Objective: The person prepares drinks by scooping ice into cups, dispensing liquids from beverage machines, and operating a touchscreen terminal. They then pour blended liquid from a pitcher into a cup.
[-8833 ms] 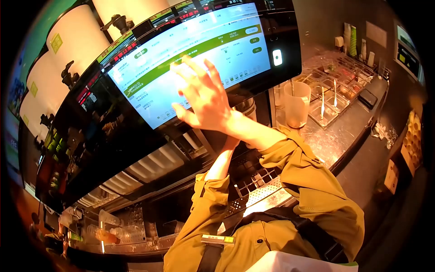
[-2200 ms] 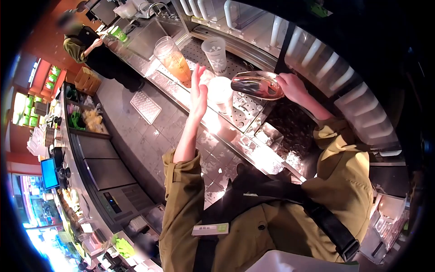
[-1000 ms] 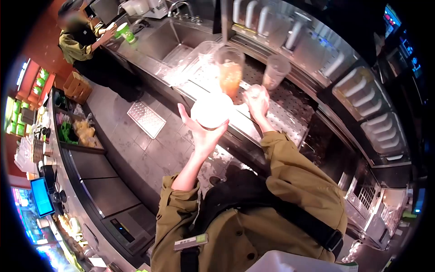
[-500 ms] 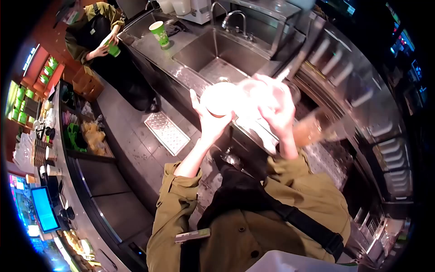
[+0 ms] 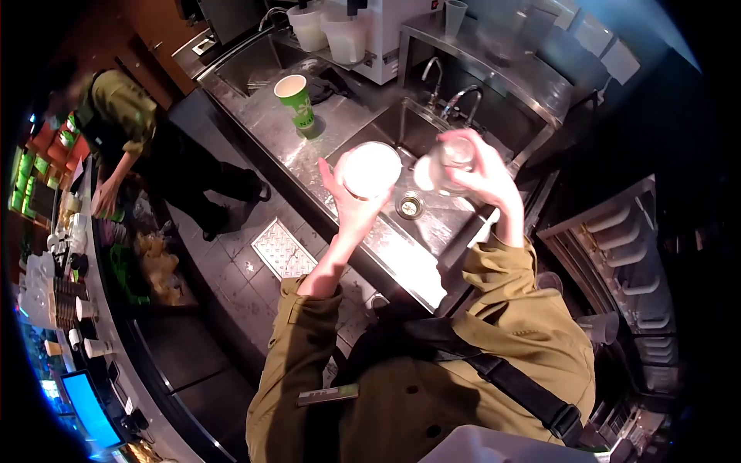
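My left hand (image 5: 356,202) is wrapped round a white cup (image 5: 372,170), whose bright round top faces the camera. To its right, my right hand (image 5: 488,171) grips a clear container (image 5: 457,154), blurred and overexposed, so its exact shape is hard to tell. Both are held over the front part of a metal sink (image 5: 432,224) with a round drain (image 5: 410,205). A green paper cup (image 5: 295,105) with a white rim stands upright on the metal counter (image 5: 258,127) left of the sink, near a dark cloth (image 5: 330,85).
A co-worker (image 5: 127,123) bends over the left-hand counter. Two taps (image 5: 463,100) rise behind the sink. White tubs (image 5: 343,38) stand at the back beside a white machine (image 5: 395,35). A metal shelf (image 5: 532,85) is at the back right, a rack with white handles (image 5: 625,239) at the right.
The view has swung from the perforated drip tray to the sink. My right hand has taken hold of a clear container and moved with it. The co-worker has turned to the left-hand counter.
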Demonstrator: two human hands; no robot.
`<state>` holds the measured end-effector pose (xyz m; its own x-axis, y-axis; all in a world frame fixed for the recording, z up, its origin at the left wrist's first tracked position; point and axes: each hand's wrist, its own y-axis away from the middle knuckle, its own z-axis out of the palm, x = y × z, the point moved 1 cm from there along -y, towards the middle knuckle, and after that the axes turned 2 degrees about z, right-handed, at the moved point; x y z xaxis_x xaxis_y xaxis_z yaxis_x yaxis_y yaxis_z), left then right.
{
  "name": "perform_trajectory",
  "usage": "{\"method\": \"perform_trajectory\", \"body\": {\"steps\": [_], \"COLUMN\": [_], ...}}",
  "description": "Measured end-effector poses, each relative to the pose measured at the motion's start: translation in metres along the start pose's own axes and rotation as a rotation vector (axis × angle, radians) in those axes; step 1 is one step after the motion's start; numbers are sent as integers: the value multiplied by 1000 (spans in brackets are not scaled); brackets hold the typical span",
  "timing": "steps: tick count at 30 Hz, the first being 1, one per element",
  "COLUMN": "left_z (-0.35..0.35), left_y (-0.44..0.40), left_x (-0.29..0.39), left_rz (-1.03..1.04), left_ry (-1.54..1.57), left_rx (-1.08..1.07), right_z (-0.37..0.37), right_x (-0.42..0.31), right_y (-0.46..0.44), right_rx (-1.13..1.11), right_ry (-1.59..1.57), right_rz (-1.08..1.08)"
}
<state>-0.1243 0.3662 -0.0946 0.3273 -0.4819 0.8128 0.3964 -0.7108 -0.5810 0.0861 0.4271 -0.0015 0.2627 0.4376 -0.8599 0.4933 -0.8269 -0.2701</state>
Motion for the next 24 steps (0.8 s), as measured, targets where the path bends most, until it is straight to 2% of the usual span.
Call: {"method": "perform_trajectory", "body": {"steps": [2,4,5,6,7,8,9,10,12,14,15,16,19,21,24], "left_z": [-11,-31,-43,-56,-67,-89,-112,-135,-184,-262,-298,-341,-452,-545,-649], "left_y": [-19,-33,-39,-43,-43,-47,-50,-51,-47,-40,-35,-24,10,46,91], "left_x": [-17,-16,-9,0,-16,-22,-10,-12,-11,-1,13,23,57,60,88], "left_rz": [13,7,-20,-49,-24,-98,194,136,65,66,135,128,124,185,78], "left_ry": [96,9,-72,-151,159,172,-423,-423,89,-107,-14,-234,-244,-734,-899], "left_rx": [36,86,111,135,215,136,316,389,435,541,603,656,809,821,1018], "right_z": [-4,13,29,44,47,51,68,78,102,137,156,175,227,257,297], "right_x": [65,164,220,260,296,310,258,233,210,184,172,160,130,111,85], "right_y": [6,16,30,43,56,62,83,88,74,52,41,29,5,-6,-21], "right_rx": [124,157,139,186,211,136,282,280,256,239,227,214,199,221,255], "right_ry": [246,476,771,807,385,59,-449,-518,-347,-214,-184,-152,-98,-73,-29], "right_rz": [158,451,572,418,542,765,698,670,603,523,483,448,366,339,327]}}
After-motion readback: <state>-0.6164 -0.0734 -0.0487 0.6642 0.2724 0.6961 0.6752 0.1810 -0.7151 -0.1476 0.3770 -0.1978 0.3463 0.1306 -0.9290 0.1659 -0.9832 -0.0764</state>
